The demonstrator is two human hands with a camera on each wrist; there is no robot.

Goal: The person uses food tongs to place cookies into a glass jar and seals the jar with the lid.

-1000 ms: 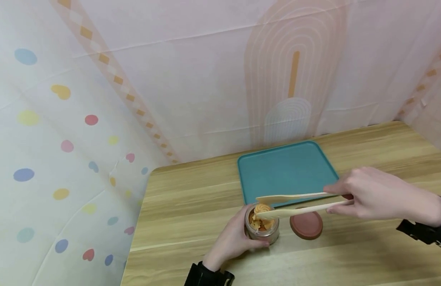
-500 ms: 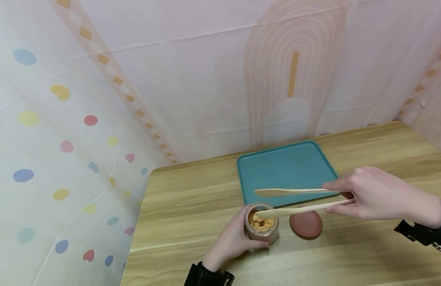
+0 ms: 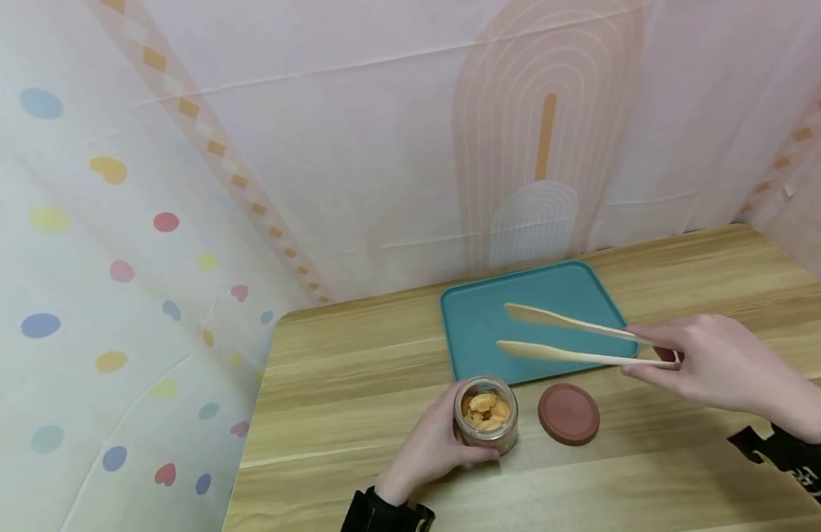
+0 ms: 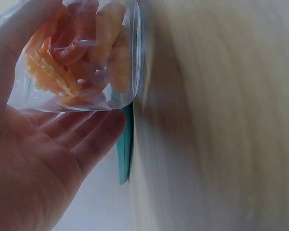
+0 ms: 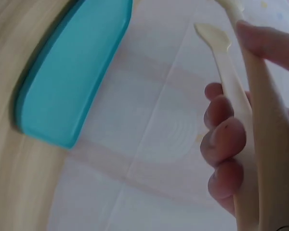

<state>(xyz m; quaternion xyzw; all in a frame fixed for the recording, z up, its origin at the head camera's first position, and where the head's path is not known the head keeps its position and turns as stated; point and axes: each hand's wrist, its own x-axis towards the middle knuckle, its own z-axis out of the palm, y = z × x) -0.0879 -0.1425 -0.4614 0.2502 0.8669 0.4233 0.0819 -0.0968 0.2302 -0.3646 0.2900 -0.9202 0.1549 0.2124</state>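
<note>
My left hand (image 3: 428, 443) is curled round a clear glass jar (image 3: 508, 445) standing on the wooden table, thumb at the near side. Golden-orange snack pieces (image 3: 485, 412) lie in the uncovered jar; through its wall in the left wrist view, some pieces (image 4: 111, 33) look redder. A pair of pale cream tongs (image 3: 563, 357) is held in my right hand (image 3: 723, 362), thumb on one arm and fingers on the other. The tips are spread, with nothing between them, and appear above the teal tray (image 3: 473, 347). In the right wrist view the tongs (image 5: 272, 144) run up past the fingers.
Just right of the jar, a round reddish-brown lid (image 3: 569, 414) lies flat on the table (image 3: 357, 384). The tray sits behind both, near the table's back edge. A patterned cloth (image 3: 377, 162) hangs behind and to the left.
The swirled snack piece between the tongs a second ago dropped into the jar as the tips spread. Since then the tongs have risen away from the jar, back and right. My left hand stayed put.
</note>
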